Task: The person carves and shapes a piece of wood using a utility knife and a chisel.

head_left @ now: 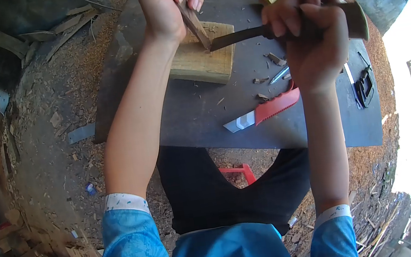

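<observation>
My left hand [167, 12] is closed round a narrow strip of brown wood [193, 25], fingers curled over its upper part. The strip slants down so that its lower end meets a pale wooden block [208, 60] lying on the dark tabletop [189, 125]. In my right hand [314, 32] is a chisel, its thick handle [356, 21] jutting out to the right of the fist. The dark chisel blade [238, 37] points left over the block, with its tip right at the strip's lower end.
On the tabletop near my right forearm lie a red utility knife [277, 107] with its blade out, a pen [279, 75] and wood shavings [275, 58]. A black clamp [365, 87] sits at the right edge. Sawdust and scraps cover the ground [60, 113].
</observation>
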`<state>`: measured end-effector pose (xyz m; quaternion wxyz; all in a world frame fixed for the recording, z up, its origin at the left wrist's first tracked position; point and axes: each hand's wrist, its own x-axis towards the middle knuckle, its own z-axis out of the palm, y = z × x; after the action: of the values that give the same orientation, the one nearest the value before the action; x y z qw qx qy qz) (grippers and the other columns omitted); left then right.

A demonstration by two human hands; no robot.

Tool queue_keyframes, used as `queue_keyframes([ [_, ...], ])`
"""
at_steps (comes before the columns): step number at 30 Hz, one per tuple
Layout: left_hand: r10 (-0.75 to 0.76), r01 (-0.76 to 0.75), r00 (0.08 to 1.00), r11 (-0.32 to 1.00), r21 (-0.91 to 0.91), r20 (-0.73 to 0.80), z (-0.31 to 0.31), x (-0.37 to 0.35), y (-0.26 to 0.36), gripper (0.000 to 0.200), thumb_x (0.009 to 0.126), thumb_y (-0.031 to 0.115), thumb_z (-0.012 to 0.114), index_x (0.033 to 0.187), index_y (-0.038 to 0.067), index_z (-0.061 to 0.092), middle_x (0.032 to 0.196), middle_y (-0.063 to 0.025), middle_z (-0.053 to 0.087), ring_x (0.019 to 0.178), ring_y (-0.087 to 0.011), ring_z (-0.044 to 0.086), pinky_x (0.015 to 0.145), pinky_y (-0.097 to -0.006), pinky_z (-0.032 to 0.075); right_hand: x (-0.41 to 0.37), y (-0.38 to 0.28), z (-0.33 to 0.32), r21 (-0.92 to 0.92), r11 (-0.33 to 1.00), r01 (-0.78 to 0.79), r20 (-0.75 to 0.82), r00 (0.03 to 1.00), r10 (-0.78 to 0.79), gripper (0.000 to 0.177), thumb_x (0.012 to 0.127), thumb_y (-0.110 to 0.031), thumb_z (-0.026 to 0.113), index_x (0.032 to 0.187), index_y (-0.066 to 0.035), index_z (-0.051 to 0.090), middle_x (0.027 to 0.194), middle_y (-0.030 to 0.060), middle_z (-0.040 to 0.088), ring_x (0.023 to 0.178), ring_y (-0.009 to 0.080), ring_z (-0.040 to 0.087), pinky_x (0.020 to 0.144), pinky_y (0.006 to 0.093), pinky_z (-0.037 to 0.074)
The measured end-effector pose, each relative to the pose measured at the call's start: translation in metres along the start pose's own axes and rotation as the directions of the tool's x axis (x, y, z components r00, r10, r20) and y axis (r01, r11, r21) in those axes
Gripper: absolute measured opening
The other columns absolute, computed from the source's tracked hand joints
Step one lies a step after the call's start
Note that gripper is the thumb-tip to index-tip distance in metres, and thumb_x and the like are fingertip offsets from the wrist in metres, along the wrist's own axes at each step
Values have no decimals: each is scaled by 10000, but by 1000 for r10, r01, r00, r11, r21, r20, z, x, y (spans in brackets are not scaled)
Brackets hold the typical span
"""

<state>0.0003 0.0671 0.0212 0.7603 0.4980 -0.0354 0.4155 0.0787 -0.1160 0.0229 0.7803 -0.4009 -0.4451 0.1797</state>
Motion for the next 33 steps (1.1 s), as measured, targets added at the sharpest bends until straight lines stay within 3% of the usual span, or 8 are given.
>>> queue_keyframes([
  [2,-2,8,988,999,-40,153,-27,12,-14,751,922,870,348,766,146,475,472,56,344,338,-90,317,354,-249,305,-12,1,-3,29,999,21,-15,1000,-20,125,866,-138,474,953,-84,402,774,99,508,754,254,524,891,475,454],
  [3,-15,21,983,999,-29,185,-30,12,-13,747,916,864,367,763,141,483,472,55,354,341,-89,327,354,-248,308,-19,5,-12,127,992,21,-12,1000,-20,132,853,-85,495,938,-59,398,829,212,591,797,303,624,934,501,522],
  [10,-189,246,930,957,-154,314,-20,5,2,834,841,921,368,876,108,551,471,64,359,368,-83,368,367,-236,323,-86,13,9,-89,983,158,-58,985,-164,260,852,-137,639,988,-62,430,948,211,614,925,344,648,1056,574,457],
  [15,-175,309,875,920,-242,451,-33,14,-13,949,778,1021,286,848,117,567,462,76,326,377,-77,330,390,-230,296,-120,31,14,-246,930,274,-26,957,-289,99,875,-100,640,929,-49,575,1016,180,638,986,332,683,1072,584,463],
  [19,-247,350,904,896,-274,349,-28,7,-6,959,770,1032,261,817,122,559,453,79,306,376,-74,316,397,-232,278,-120,32,15,-244,926,287,-13,954,-299,81,852,-74,645,910,-42,598,1036,184,646,978,329,688,1070,587,467],
  [25,-175,221,958,955,-196,229,-25,9,-9,857,888,932,287,722,126,529,461,64,333,376,-83,338,397,-239,307,-121,33,15,-252,924,286,-24,953,-302,75,856,-72,649,903,-45,597,1032,182,646,987,327,689,1066,576,478],
  [29,29,-45,967,997,60,253,-19,13,-15,743,1013,765,352,632,143,489,480,35,387,402,-81,400,426,-241,371,-113,31,12,-162,942,295,-50,950,-307,153,894,-98,652,1006,-45,562,1005,175,634,966,325,677,1085,582,455],
  [33,32,-94,961,971,219,273,-8,4,-17,704,1009,732,435,615,149,472,504,31,409,438,-81,448,445,-250,384,-80,-2,6,-59,966,252,-128,958,-258,275,961,-189,650,1140,-80,471,945,144,582,914,293,633,1100,586,427],
])
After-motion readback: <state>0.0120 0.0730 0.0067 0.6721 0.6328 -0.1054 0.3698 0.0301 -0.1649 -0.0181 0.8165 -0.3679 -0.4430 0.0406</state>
